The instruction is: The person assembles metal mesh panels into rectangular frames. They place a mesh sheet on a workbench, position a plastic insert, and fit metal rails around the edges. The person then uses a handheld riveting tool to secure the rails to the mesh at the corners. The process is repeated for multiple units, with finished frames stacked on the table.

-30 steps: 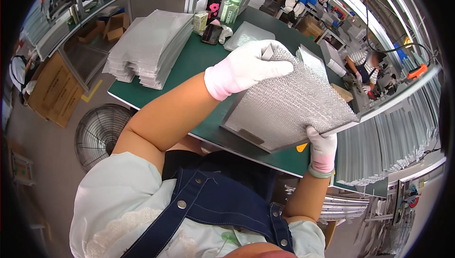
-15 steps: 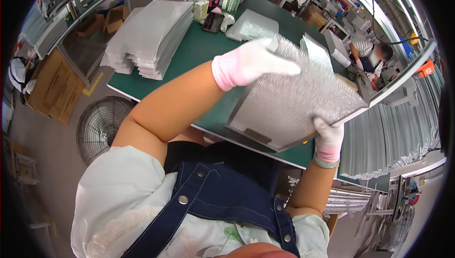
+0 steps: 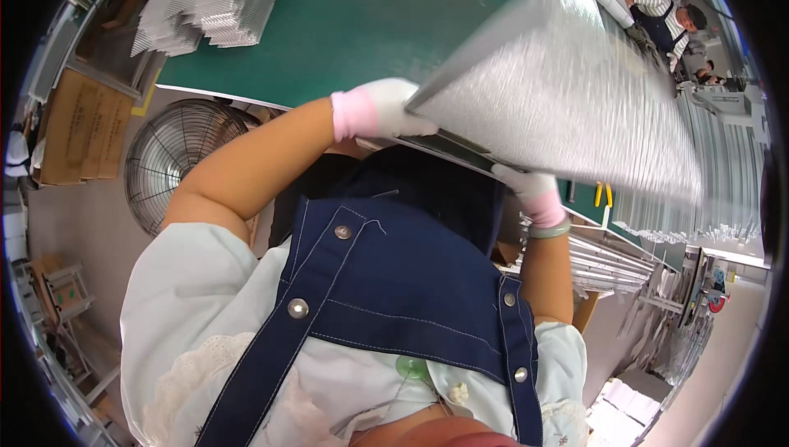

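A silver metal mesh filter panel (image 3: 567, 110) with a thin grey frame is held tilted over the near side of the green table; it is smeared by motion. My left hand (image 3: 386, 108), in a white glove with a pink cuff, grips the panel's near left corner. Lower down, my right hand (image 3: 530, 192), gloved the same way, holds the near edge with its thumb along the frame. Some of the fingers of both hands are hidden behind the panel.
A stack of mesh sheets (image 3: 226, 3) lies at the table's (image 3: 345, 28) far left. Yellow-handled pliers (image 3: 604, 194) are right of my right hand. Many metal strips (image 3: 731, 159) stand farther right. A floor fan (image 3: 177, 151) and cardboard (image 3: 86, 126) are at left. A co-worker (image 3: 662, 20) is beyond.
My left hand has moved from the panel's upper edge down to its near left corner. The panel has swung and tilted away to the right. My view has dipped lower.
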The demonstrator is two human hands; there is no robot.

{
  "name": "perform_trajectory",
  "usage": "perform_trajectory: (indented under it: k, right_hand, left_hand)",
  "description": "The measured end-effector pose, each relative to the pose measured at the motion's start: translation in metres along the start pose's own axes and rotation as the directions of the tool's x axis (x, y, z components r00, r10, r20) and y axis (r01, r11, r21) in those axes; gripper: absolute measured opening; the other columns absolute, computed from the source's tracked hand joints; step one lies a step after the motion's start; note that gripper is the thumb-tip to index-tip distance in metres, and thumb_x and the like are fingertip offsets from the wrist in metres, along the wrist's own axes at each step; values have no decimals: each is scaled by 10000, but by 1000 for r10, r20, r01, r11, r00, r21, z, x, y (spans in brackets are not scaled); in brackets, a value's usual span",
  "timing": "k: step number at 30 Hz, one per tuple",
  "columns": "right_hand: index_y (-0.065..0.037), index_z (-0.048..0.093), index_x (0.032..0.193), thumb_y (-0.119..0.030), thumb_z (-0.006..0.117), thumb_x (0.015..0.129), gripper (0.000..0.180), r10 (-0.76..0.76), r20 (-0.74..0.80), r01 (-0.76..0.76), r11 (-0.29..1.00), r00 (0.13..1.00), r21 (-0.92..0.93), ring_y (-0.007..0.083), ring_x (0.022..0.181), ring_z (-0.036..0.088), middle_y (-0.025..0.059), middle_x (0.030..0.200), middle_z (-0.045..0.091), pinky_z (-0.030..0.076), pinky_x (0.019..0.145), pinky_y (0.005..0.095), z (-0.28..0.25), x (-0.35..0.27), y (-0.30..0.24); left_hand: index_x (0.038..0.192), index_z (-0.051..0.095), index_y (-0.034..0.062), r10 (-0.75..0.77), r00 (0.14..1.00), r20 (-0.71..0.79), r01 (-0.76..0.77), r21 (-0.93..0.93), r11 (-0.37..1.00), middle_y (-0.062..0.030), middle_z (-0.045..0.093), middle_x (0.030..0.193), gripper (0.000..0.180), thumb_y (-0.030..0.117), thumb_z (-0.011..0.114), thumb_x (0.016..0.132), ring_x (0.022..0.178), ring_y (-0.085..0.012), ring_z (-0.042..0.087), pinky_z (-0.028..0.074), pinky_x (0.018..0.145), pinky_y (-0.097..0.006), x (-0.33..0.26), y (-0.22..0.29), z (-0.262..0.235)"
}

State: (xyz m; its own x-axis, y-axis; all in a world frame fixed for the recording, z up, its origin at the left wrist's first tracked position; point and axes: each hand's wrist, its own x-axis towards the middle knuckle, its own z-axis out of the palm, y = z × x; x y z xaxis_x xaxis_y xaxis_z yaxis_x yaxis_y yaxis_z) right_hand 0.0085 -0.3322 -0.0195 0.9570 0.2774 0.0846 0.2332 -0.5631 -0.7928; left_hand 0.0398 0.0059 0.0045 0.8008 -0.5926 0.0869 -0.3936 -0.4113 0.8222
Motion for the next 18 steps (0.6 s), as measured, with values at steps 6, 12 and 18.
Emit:
perform_trajectory:
  k: [6, 12, 18]
  right_hand:
    - [-77, 690, 1176, -77, 633, 896, 286, -69, 169, 84, 993, 983, -88, 292, 1066, 639, 156, 1129, 670, 499, 957, 349, 13, -4, 1]
    - [-63, 704, 1132, -82, 616, 906, 244, -294, 208, 347, 891, 933, -294, 271, 1020, 654, 128, 1063, 695, 500, 927, 353, 8, -3, 6]
    - [-54, 722, 1083, -225, 795, 819, 322, -119, -3, 117, 980, 993, -160, 251, 978, 677, 95, 1054, 728, 516, 874, 373, 12, 0, 28]
  left_hand:
    - [1048, 711, 61, 218, 975, -47, -195, 298, 935, -122, 698, 1067, 244, 194, 649, 854, 1023, -321, 655, 527, 898, -401, -16, -26, 34]
    - [1034, 716, 60, 208, 978, -26, -186, 347, 919, -119, 694, 1088, 235, 195, 647, 855, 1039, -319, 652, 523, 911, -394, -14, -25, 31]
    - [1038, 712, 60, 109, 979, -170, -42, 359, 932, -149, 693, 1020, 327, 220, 753, 755, 1001, -351, 637, 519, 903, -413, 4, -38, 18]
